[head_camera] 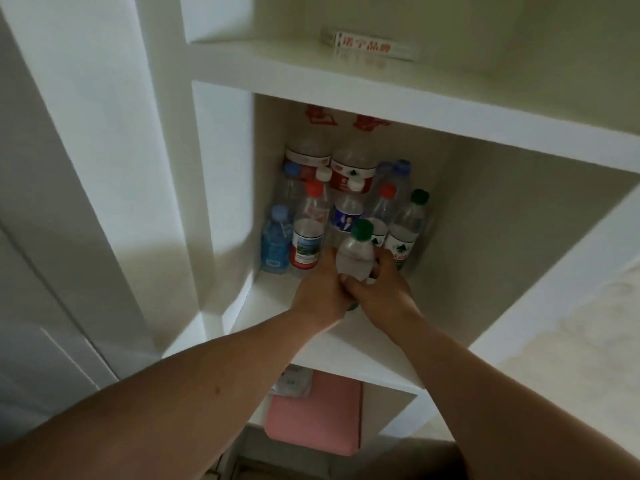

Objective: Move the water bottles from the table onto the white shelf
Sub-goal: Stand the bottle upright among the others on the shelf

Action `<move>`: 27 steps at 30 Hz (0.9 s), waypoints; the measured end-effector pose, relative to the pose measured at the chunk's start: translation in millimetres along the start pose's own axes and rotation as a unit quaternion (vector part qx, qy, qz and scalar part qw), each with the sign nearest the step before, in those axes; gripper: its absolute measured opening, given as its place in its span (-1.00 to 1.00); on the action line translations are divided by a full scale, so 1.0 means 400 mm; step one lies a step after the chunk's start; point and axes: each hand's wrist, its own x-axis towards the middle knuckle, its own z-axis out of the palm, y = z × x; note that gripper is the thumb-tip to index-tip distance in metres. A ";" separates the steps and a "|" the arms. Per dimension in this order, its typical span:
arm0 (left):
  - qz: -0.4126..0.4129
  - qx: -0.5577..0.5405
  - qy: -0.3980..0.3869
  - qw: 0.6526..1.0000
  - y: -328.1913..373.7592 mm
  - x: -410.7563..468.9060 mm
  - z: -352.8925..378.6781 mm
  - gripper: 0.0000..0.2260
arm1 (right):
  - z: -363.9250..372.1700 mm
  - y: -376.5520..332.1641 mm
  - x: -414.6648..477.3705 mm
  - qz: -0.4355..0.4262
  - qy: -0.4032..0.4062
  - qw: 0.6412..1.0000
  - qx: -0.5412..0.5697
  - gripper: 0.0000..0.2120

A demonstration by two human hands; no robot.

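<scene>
Clear plastic water bottle [355, 259] with a green cap stands upright at the front of the white shelf [360, 351], just before the other bottles [306, 233]. Both the left hand [320, 294] and right hand [382, 292] have their grip clamped round its lower body, likely steadying it beside crowded neighbours.

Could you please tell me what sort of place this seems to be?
Probably a home or lodging room, at a built-in white shelf: one cubby holds many water bottles, a small box sits above, a pink item below.
</scene>
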 end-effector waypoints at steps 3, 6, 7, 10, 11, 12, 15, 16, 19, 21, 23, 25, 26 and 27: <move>0.008 0.002 0.010 1.000 -0.031 0.034 0.010 -0.39 | 0.022 0.007 0.048 0.012 0.004 1.000 -0.001 -0.33; 0.009 0.051 0.085 0.995 -0.048 0.046 0.026 -0.36 | 0.049 0.013 0.093 0.012 0.013 1.000 0.014 -0.29; -0.003 0.055 0.109 0.992 -0.046 0.045 0.030 -0.42 | 0.059 0.011 0.107 0.006 0.020 1.000 0.018 -0.29; -0.038 0.019 0.132 0.990 -0.041 0.052 0.042 -0.72 | 0.090 0.008 0.154 -0.004 0.044 0.999 0.027 -0.26; -0.051 0.003 0.132 0.990 -0.047 0.063 0.044 -0.84 | 0.100 0.008 0.169 -0.005 0.051 0.998 0.031 -0.26; -0.061 -0.015 0.140 0.988 -0.046 0.070 0.040 -0.93 | 0.108 0.007 0.180 -0.004 0.055 0.998 0.032 -0.26; -0.037 -0.004 0.133 0.990 -0.057 0.092 0.028 -0.85 | 0.121 0.003 0.200 -0.002 0.053 0.998 0.020 -0.28; -0.031 -0.023 0.130 0.991 -0.056 0.094 0.023 -0.88 | 0.123 0.003 0.205 0.001 0.052 0.999 0.014 -0.28; -0.032 -0.051 0.135 0.989 -0.072 0.111 0.026 -0.89 | 0.125 -0.002 0.215 0.001 0.049 0.999 0.007 -0.28; -0.036 -0.064 0.140 0.987 -0.082 0.121 0.032 -0.89 | 0.127 -0.003 0.218 -0.002 0.054 0.998 0.009 -0.29; -0.028 -0.062 0.146 0.987 -0.087 0.121 0.036 -0.88 | 0.129 -0.002 0.216 0.001 0.056 0.998 0.012 -0.29; -0.037 -0.080 0.151 0.985 -0.087 0.118 0.034 -0.87 | 0.129 -0.004 0.212 0.003 0.056 0.998 0.016 -0.27; -0.040 -0.088 0.152 0.984 -0.085 0.115 0.032 -0.86 | 0.129 -0.005 0.208 0.005 0.055 0.998 0.016 -0.26; -0.036 -0.090 0.150 0.984 -0.080 0.110 0.030 -0.85 | 0.126 -0.008 0.203 0.006 0.052 0.999 0.016 -0.25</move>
